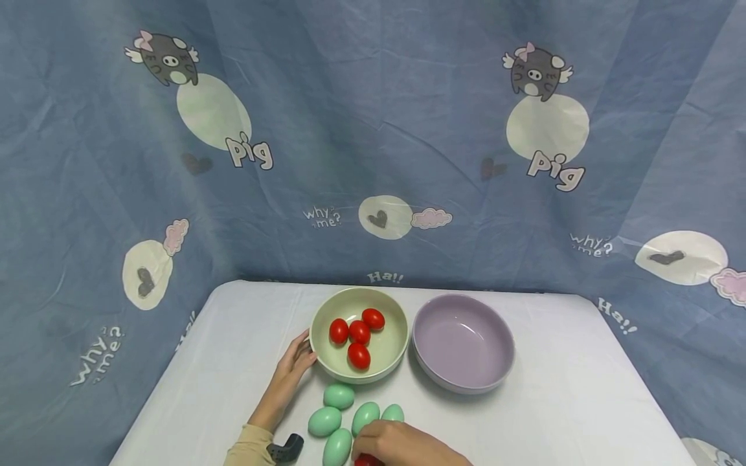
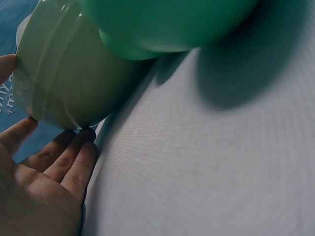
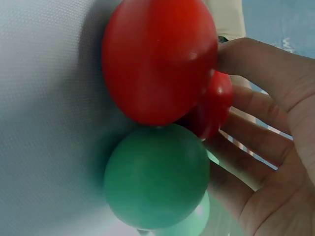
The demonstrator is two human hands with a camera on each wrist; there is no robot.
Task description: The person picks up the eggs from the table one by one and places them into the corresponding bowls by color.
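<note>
My left hand (image 1: 291,366) touches the outer left side of a pale green bowl (image 1: 398,353) with its fingertips, its fingers (image 2: 66,162) nearly straight. Several red eggs (image 1: 359,356) lie inside that bowl. At the near side of the table my right hand (image 1: 402,443) reaches over a red egg (image 3: 211,105), holding it between thumb and fingers. Another red egg (image 3: 160,59) sits right beside it in the right wrist view, close to the thumb. Several green eggs (image 1: 324,422) lie between the two hands, one green egg (image 3: 157,177) right by my right fingers.
To the right of the green bowl stands a purple bowl (image 1: 463,346) with nothing in it. Both bowls are on a white-covered table (image 1: 583,401). A blue printed cloth (image 1: 373,129) hangs behind the table and along its sides. A dark band (image 1: 285,448) circles my left wrist.
</note>
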